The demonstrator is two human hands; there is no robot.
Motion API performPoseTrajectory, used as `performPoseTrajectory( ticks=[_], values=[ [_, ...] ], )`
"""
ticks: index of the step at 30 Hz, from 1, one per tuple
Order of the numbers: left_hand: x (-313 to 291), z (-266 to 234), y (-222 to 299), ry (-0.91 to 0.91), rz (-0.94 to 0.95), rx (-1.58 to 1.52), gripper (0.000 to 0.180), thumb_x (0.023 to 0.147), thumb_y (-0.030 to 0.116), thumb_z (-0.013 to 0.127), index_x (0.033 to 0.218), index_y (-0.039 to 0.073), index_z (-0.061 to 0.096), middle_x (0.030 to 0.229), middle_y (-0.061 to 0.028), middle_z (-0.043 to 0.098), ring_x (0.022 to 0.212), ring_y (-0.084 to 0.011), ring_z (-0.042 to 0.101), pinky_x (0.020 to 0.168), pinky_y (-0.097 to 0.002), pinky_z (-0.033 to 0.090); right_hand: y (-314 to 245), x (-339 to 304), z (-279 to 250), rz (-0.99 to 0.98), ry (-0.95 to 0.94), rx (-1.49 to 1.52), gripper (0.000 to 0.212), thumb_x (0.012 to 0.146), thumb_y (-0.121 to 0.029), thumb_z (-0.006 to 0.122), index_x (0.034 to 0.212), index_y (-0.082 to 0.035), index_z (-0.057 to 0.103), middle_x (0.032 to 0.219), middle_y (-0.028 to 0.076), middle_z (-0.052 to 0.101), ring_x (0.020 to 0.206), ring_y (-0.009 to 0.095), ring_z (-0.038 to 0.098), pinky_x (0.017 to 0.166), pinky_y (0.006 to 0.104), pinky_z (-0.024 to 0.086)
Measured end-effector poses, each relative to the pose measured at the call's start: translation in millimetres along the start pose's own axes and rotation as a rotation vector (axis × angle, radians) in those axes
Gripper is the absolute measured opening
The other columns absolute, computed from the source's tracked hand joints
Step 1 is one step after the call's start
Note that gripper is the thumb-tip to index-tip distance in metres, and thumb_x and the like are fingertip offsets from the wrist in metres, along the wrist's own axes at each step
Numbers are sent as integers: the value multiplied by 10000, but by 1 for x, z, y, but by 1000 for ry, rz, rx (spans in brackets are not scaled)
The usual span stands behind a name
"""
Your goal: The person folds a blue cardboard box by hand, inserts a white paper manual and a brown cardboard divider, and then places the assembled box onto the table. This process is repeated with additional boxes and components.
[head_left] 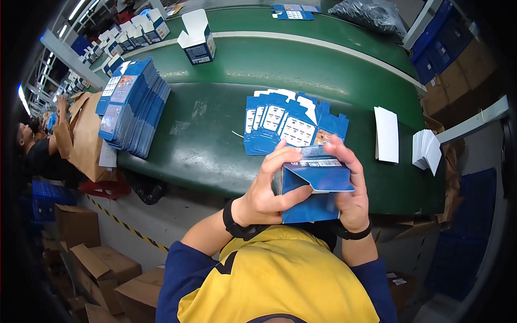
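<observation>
While both hands' grip clasps it, the blue carton [315,185] shows open flaps.

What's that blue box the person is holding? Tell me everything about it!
The blue box looks like thin printed cardboard, blue with a pale printed panel on top. One end flap stands open, showing a plain blue inside. It is held up in front of the person's chest, above the near edge of the green table. The left hand grips its left side with fingers over the top; the right hand wraps its right side.
</observation>
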State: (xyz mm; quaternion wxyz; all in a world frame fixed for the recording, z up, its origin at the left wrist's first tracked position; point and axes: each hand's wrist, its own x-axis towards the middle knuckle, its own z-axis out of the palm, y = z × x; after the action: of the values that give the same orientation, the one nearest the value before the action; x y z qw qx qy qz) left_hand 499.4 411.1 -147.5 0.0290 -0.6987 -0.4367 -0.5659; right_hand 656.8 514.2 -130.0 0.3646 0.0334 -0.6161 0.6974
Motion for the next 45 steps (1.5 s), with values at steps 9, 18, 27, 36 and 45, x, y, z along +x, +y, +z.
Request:
performPoseTrajectory(
  ticks=[9, 18, 27, 36, 45],
  values=[
    [19, -12, 6, -92, -46, -6, 458, 569, 72, 745, 1000, 98, 593, 1251, -257, 417, 1131, -435, 459, 987, -552, 339, 0, 2, -8, -295, -60, -363, 337, 792, -144, 712, 1100, -78, 590, 1162, 129, 551, 1206, 275, 450, 1050, 390, 303],
    [21, -18, 9, -25, -35, -181, 707, 618, 208, 838, 1189, 255, 423, 1212, -196, 458, 1087, -362, 502, 1028, -595, 246, -26, 18, 10, -4, 35, -757, 459, 687, -136, 787, 1087, -13, 597, 1036, 132, 651, 1012, 252, 611, 886, 325, 461],
    [26, -23, 10, -106, -3, -126, 685, 667, 159, 792, 1252, 201, 438, 1217, -168, 457, 1107, -356, 505, 1040, -600, 229, -30, 22, 0, 55, -2, -679, 285, 800, -137, 690, 1060, -34, 639, 1003, 108, 672, 972, 226, 635, 830, 283, 477],
    [13, -10, -5, -54, 39, 37, 652, 674, 81, 726, 1263, 55, 447, 1267, -203, 429, 1165, -385, 477, 1022, -549, 325, -39, 17, 21, 158, 342, -238, 402, 914, -202, 581, 1198, 63, 478, 964, 187, 670, 913, 184, 635, 867, 292, 468],
    [19, -13, 9, -5, -71, -263, 489, 657, 107, 789, 1081, 138, 548, 1299, -238, 351, 1160, -400, 457, 980, -466, 377, -43, 14, 15, -9, 187, -659, 466, 946, -351, 491, 1202, 32, 556, 1170, 179, 603, 1120, 274, 545, 952, 331, 399]
  ],
)
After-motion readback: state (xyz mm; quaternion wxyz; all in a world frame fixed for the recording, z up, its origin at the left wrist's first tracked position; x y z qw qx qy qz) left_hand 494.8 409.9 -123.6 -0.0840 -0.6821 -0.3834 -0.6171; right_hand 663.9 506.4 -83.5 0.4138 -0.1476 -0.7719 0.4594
